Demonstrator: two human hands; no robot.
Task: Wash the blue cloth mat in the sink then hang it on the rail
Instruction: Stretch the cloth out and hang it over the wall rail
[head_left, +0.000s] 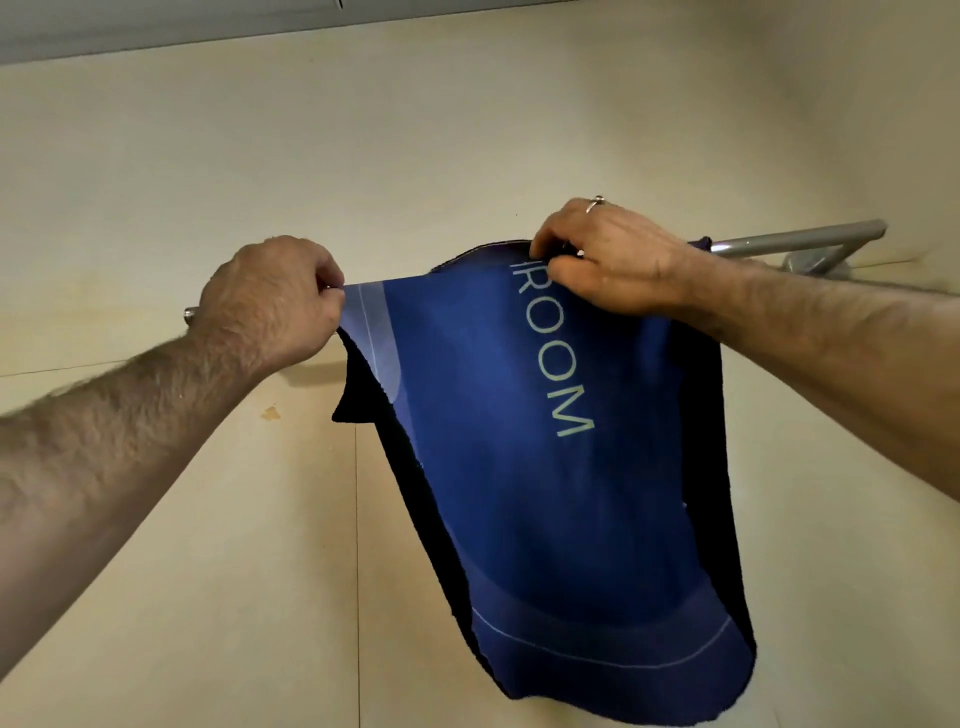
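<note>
Blue cloth mat (545, 467) already drapes over the wall rail (789, 241), left hand (270, 301) and right hand (608, 260) pinching its top edge, apparently only straightening left.

Blue cloth mat (545, 467) lettered "ROOM" draped over a metal rail (795, 240) on a beige wall (415, 130), left hand (272, 301) pinching its nine o'clock corner, ringed right hand (608, 260) gripping its twelve o'clock edge

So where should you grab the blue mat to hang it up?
Probably the top edge of the blue mat, near both ends, from the front. It folds over the rail there, and the left hand and right hand already pinch it.
</note>
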